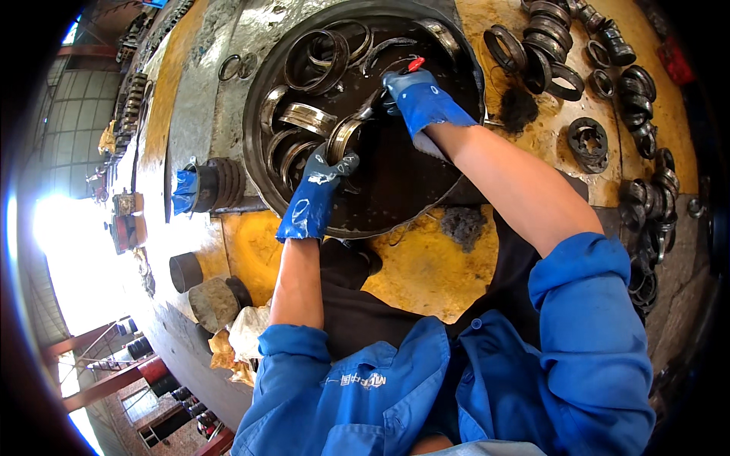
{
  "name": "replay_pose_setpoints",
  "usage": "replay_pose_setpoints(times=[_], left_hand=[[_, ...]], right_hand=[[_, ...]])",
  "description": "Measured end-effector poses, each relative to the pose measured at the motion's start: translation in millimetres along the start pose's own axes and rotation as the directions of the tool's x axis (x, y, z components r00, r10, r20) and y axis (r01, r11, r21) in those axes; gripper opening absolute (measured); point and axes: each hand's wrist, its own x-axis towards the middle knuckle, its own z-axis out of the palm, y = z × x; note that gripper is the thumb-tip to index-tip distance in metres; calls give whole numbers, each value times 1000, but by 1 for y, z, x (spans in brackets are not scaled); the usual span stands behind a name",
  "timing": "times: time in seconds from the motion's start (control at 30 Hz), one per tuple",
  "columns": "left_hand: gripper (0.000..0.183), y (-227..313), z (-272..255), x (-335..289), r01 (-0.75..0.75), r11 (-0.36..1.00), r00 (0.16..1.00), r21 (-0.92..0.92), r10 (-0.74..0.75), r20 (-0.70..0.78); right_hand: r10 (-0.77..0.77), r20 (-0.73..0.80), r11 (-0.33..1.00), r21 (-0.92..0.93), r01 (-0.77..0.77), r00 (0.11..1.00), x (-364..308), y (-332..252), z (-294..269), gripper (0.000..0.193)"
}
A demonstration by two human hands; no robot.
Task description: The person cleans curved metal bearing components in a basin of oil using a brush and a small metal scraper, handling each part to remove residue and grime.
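Note:
My left hand point(331, 167), in a blue-cuffed work glove, is closed on a shiny metal ring point(344, 140) held tilted over a round pan point(255, 99) of dark liquid. My right hand point(411, 90), gloved alike, is closed round a slim tool with a red end point(416, 64). The tool's dark other end point(371, 104) reaches the ring's upper edge; its exact kind is hard to make out. Beside my left hand, a ribbed metal ring point(307, 118) lies in the pan. Larger rings point(315, 62) rest toward its far side.
Stacked dark rings point(547, 38) and a toothed disc point(588, 144) lie to the right of the pan. A dark fibrous clump point(464, 226) lies near its front rim. At left stand a ribbed cylinder point(220, 185) and a grey cylindrical can point(217, 304).

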Motion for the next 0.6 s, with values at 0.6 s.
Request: replay_pose_setpoints(times=[0.6], left_hand=[[46, -44, 11, 24, -209, 925, 949, 318, 270, -162]], right_hand=[[217, 115, 721, 650, -239, 969, -25, -7, -20, 43]])
